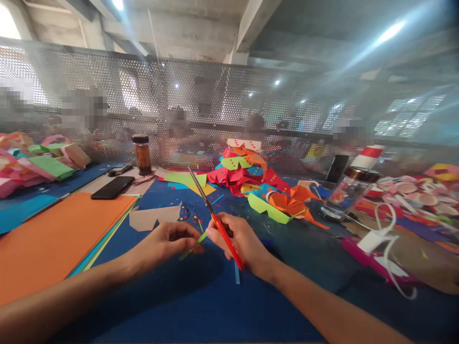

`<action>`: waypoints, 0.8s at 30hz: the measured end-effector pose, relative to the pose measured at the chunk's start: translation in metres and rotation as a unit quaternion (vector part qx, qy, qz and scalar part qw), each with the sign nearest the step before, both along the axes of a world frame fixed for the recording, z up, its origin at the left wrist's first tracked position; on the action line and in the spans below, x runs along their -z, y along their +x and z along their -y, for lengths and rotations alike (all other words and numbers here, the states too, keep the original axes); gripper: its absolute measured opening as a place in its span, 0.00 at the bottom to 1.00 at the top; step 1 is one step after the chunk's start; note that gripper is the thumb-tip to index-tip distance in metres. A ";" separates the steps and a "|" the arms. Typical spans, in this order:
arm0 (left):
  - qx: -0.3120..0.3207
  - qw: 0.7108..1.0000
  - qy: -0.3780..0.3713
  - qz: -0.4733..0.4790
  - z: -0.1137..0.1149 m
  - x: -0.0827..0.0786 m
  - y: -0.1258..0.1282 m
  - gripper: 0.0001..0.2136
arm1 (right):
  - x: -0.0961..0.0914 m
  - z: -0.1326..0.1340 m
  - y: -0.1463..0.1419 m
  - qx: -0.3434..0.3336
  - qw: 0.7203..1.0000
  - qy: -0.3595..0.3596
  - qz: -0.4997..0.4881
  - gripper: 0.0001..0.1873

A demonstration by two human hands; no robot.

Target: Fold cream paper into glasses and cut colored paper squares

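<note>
My right hand [239, 241] is closed round the red handles of a pair of scissors [211, 212], whose metal blades point up and away to the left. My left hand [168, 241] pinches a thin green paper strip [193, 244] just beside the scissors' handles. Both hands hover over the blue table top [201, 296], near its middle. Tiny coloured paper scraps [190, 212] lie on the table just beyond my fingers.
A stack of orange and coloured paper sheets [60, 234] lies at left with a black phone [112, 187] behind it. A brown jar [142, 154], a heap of folded paper pieces [247, 174], a clear jar [346, 193] and a white cable [385, 239] stand further back and right. A perforated metal screen [215, 95] closes off the far side.
</note>
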State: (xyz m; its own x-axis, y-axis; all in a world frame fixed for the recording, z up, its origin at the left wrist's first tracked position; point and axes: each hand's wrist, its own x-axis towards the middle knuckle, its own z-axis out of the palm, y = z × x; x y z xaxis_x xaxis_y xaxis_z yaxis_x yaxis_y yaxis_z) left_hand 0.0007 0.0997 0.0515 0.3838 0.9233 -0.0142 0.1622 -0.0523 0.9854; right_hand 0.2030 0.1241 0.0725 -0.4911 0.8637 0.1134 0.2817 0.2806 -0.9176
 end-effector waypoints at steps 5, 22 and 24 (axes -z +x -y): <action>-0.028 0.999 -0.022 0.042 0.000 0.007 0.007 0.11 | 0.003 0.002 -0.001 -0.016 1.000 0.012 0.023 0.07; -0.177 0.975 -0.004 0.133 -0.002 -0.009 -0.028 0.08 | -0.008 -0.003 0.013 -0.010 0.905 0.290 0.312 0.06; -0.175 0.974 -0.008 0.146 -0.006 -0.008 -0.032 0.08 | -0.005 -0.003 0.013 -0.007 0.894 0.301 0.331 0.06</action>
State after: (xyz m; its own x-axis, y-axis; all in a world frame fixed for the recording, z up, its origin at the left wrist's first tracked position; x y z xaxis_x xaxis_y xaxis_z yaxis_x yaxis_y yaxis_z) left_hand -0.0315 0.1054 0.0591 0.0353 0.9988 0.0326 -0.1205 -0.0281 0.9923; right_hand 0.2161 0.1270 0.0777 -0.6336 0.7371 0.2350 0.6999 0.6755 -0.2321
